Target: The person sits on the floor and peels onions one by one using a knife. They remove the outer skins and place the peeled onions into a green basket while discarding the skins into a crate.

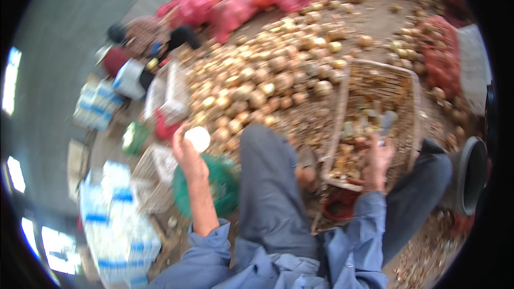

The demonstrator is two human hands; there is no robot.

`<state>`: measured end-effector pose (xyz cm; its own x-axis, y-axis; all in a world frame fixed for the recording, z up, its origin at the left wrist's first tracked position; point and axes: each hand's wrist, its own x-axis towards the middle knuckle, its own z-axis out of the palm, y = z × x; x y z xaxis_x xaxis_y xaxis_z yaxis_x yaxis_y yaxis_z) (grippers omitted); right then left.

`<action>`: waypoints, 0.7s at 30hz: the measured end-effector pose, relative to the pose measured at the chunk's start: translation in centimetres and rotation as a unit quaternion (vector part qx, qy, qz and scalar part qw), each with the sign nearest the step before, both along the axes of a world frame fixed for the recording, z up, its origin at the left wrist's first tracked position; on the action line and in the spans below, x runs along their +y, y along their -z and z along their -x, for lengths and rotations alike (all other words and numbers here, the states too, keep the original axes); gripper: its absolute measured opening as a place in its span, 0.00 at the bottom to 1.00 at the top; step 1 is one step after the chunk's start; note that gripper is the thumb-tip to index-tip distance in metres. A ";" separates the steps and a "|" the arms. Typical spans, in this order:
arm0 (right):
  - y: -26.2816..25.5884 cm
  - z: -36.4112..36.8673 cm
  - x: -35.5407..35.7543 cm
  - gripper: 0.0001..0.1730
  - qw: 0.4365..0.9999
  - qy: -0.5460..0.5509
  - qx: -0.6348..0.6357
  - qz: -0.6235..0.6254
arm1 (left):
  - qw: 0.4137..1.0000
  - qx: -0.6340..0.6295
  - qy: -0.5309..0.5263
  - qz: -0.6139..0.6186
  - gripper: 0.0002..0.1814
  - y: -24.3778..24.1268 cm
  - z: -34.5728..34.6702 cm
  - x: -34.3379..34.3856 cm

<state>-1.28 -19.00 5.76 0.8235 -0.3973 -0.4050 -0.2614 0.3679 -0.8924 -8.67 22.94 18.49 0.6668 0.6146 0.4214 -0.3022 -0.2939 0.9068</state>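
My left hand (190, 156) is raised on the left, its fingers around a bright white, peeled onion (197, 139). Just below that hand sits a green mesh bag (227, 184), its contents hard to make out. On the right, my right hand (379, 156) grips a knife (388, 122) whose wide blade points away from me; the view is blurred there. Hand and knife are over a plastic crate (342, 104) standing between my legs, with onion skins and trimmings (351, 156) inside. A large heap of unpeeled onions (265, 80) spreads on the ground beyond my knees.
Pink-red mesh sacks (237, 6) lie behind the heap. Two people (146, 32) sit at the upper left near white crates (176, 92). Stacked white-and-blue packages (120, 224) stand at my left. A grey bucket (472, 174) is beside my right knee. Loose skins litter the ground.
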 end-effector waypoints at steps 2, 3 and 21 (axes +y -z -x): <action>-2.7 0.3 -0.5 0.14 0.995 0.034 -0.085 -0.036 | 0.993 0.078 -0.053 -0.070 0.22 -2.1 4.0 1.6; -2.8 0.2 -0.2 0.13 0.995 0.029 -0.090 -0.029 | 0.987 0.076 -0.057 -0.128 0.28 -1.4 6.4 4.6; -5.9 1.9 -2.8 0.14 0.992 0.025 -0.104 -0.059 | 0.964 0.188 0.090 -0.164 0.04 -0.5 -7.4 -4.1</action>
